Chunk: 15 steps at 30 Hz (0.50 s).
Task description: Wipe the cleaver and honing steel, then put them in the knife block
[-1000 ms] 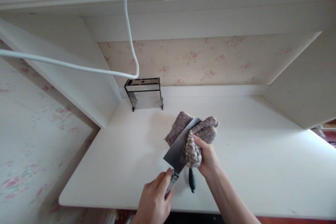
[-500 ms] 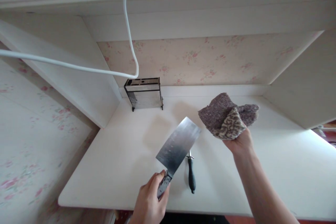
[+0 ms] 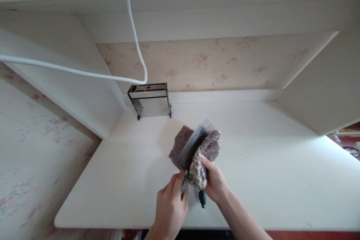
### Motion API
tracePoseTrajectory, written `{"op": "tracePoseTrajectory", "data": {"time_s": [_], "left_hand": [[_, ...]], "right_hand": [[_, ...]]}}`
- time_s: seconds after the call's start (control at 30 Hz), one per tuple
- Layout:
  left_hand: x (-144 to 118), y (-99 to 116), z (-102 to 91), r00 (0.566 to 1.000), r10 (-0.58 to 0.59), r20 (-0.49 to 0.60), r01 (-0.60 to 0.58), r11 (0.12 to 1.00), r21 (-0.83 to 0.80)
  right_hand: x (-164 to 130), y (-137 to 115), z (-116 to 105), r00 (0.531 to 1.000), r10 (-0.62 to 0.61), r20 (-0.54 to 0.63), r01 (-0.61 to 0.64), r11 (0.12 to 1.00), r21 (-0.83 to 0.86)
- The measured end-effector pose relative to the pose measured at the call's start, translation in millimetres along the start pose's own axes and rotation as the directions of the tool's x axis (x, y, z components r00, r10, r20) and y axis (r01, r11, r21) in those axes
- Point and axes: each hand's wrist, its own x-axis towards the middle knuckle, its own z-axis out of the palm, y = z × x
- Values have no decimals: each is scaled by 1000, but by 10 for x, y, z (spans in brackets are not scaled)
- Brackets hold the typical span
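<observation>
cloth (image 3: 198, 172) moved back, apparently around cleaver (image 3: 194, 143).

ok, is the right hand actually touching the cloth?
Touching. The head view shows it: the right hand grips the brown-and-cream cloth, thumb lying over a fold, no gap between them.

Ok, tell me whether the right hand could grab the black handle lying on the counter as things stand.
Probably not without letting go: the right hand is gripping the cloth. The black handle looks close by, but only its end shows below the cloth.
</observation>
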Motion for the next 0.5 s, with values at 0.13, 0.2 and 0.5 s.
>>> {"op": "tracePoseTrajectory", "data": {"time_s": [0.13,0.2,0.5], "left_hand": [[-77,35,72,1000,18,-22,-18,1000,11],[-109,39,82,1000,10,-22,-10,1000,-19],[-220,-115,-64,998,-39,51,48,980,-192]], "right_hand": [[72,36,170,985,-160,-57,152,980,-130],[116,18,212,979,-176,-102,158,975,-158],[430,-352,181,962,-123,-244,100,989,-105]]}}
